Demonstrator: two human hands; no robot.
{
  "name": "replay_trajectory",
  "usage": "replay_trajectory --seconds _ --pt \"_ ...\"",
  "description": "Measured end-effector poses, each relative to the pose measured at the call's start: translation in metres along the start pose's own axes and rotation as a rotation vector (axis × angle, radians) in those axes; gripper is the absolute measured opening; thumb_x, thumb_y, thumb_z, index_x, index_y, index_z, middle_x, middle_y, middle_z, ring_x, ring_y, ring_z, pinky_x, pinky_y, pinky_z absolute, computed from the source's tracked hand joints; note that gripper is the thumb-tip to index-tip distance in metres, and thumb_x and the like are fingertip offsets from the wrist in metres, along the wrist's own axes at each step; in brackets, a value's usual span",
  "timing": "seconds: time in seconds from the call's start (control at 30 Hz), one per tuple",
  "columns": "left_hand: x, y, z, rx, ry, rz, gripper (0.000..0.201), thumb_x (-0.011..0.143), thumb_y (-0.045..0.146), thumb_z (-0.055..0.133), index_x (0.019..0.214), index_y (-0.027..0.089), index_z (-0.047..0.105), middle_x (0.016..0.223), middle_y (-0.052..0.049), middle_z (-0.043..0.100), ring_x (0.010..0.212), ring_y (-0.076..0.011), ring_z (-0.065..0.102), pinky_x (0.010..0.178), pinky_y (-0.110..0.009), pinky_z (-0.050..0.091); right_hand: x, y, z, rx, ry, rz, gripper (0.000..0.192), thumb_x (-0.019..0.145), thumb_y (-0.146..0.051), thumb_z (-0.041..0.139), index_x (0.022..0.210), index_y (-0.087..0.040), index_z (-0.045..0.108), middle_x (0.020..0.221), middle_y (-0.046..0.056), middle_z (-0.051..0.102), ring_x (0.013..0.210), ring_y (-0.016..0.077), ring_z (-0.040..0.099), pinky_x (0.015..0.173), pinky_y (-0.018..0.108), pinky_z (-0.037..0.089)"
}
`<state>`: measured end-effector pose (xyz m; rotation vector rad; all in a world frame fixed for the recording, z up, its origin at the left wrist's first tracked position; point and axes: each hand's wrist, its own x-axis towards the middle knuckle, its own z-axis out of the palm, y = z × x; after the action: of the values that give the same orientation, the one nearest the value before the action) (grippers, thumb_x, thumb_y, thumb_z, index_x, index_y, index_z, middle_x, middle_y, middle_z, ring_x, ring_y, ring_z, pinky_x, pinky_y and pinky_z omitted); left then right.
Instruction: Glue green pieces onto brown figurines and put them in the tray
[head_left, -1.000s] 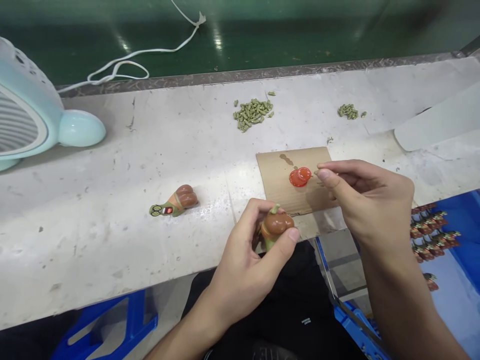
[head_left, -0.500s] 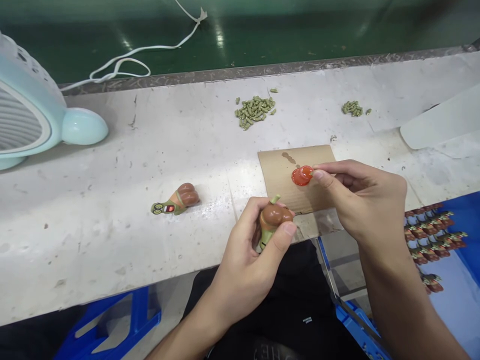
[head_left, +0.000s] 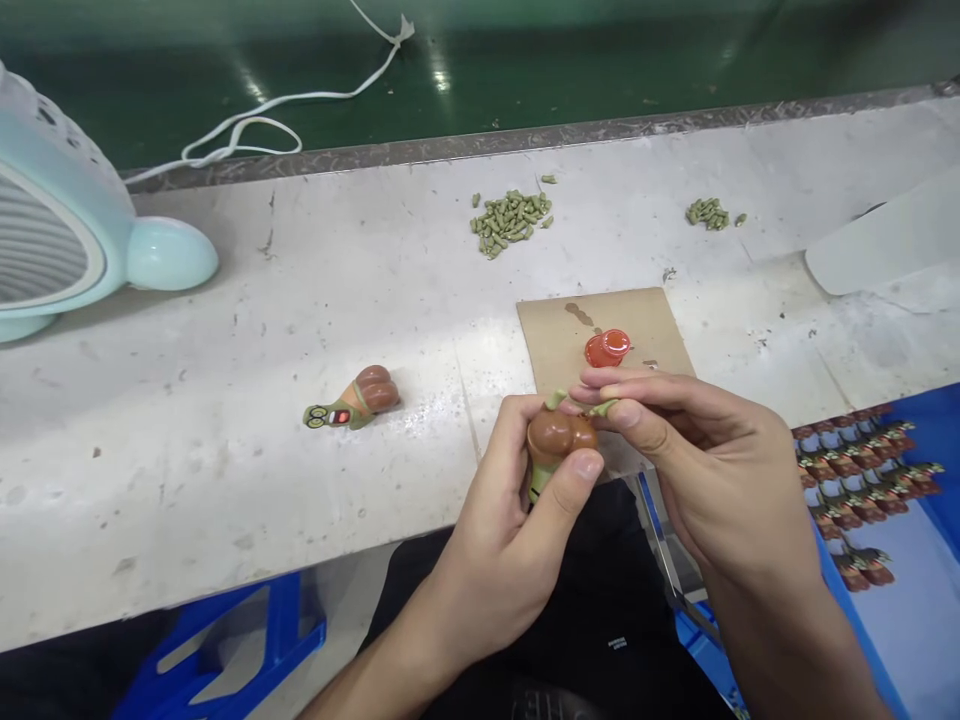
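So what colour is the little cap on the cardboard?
Red-orange cap, clearest in the head view.

The right hand (head_left: 712, 470) has left the small red glossy cap (head_left: 606, 347) on the brown cardboard sheet (head_left: 555, 330), where its fingertips were a second ago, and has come down and left toward the centre of the frame. It now pinches a small green peg (head_left: 602, 407) against the top of the brown and green toy figure (head_left: 559, 440), touching it. The left hand (head_left: 502, 540) has raised that figure slightly.
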<state>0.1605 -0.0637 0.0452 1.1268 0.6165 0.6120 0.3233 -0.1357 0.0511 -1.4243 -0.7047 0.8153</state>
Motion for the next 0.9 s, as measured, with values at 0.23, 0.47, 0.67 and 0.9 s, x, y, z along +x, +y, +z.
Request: replay_trajectory --seconds 0.23,0.47,0.67,0.9 --pt "-0.002 0.0 0.0 0.008 0.002 0.01 0.01 0.126 0.037 0.071 0.134 0.03 0.068 0.125 0.003 0.072 0.115 -0.0076 0.07 0.105 -0.014 0.056 -0.001 0.005 0.0 0.007 -0.01 -0.003 0.02 0.105 -0.025 0.096 0.112 -0.043 0.096 0.123 -0.003 0.09 0.12 0.0203 0.088 0.107 0.028 0.074" --pt "-0.003 -0.002 -0.002 0.027 -0.02 0.006 0.012 0.127 0.039 0.07 0.135 0.031 0.067 0.125 0.003 0.071 0.118 -0.0088 0.069 0.108 -0.015 0.055 -0.003 0.006 0.0 -0.017 0.006 0.006 0.017 0.103 -0.024 0.098 0.107 -0.041 0.097 0.119 -0.002 0.091 0.114 0.021 0.089 0.104 0.028 0.075" --pt "-0.005 -0.006 -0.004 0.058 -0.025 0.023 0.009 0.128 0.035 0.067 0.134 0.03 0.065 0.124 0.004 0.07 0.116 -0.0071 0.068 0.106 -0.013 0.054 -0.003 0.004 0.0 -0.091 -0.036 -0.031 0.017 0.106 -0.021 0.094 0.109 -0.038 0.096 0.116 -0.003 0.089 0.116 0.0159 0.086 0.105 0.022 0.072" --pt "-0.011 -0.009 -0.011 0.183 -0.071 0.06 0.016 0.128 0.034 0.067 0.14 0.033 0.057 0.117 0.004 0.066 0.095 -0.0083 0.063 0.092 -0.017 0.056 -0.005 0.002 -0.006 -0.158 -0.115 -0.127 0.018 0.108 -0.018 0.09 0.11 -0.036 0.093 0.107 -0.006 0.084 0.106 0.0091 0.08 0.093 0.014 0.067"
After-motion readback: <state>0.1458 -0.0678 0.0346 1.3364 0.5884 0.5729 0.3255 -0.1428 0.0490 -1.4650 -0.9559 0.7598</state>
